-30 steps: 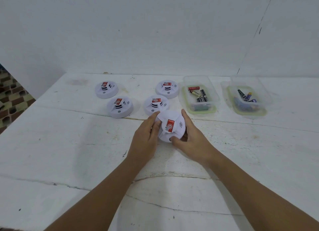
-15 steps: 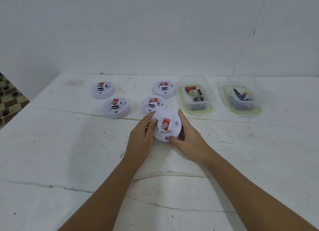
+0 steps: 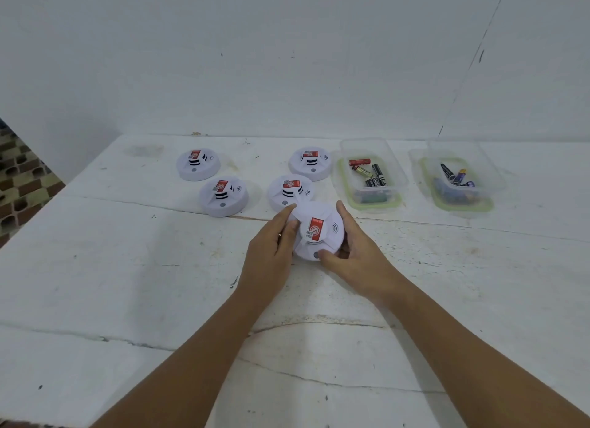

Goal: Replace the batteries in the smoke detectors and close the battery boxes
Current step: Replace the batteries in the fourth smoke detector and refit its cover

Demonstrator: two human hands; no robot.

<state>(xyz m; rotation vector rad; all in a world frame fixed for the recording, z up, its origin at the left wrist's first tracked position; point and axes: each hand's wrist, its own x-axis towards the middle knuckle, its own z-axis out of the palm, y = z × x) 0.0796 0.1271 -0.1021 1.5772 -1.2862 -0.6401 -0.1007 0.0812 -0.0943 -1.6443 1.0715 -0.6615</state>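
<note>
A round white smoke detector [image 3: 319, 228] with a red label is held between both hands, just above or on the white table [image 3: 127, 284]. My left hand [image 3: 271, 255] grips its left side with fingers along the rim. My right hand [image 3: 357, 255] grips its right side, thumb on the front edge. Several more white detectors lie behind it: one [image 3: 289, 191] just beyond, one [image 3: 223, 196] to the left, one [image 3: 198, 164] far left, one [image 3: 311, 163] at the back.
Two clear plastic boxes with green rims stand at the back right: the nearer box [image 3: 370, 175] holds several batteries, the farther box [image 3: 459, 178] holds several too. A white wall rises behind the table. The table's left edge drops to a tiled floor [image 3: 19, 184].
Both hands have kept their hold on the detector, and it has turned slightly between them. The view has shifted a little.
</note>
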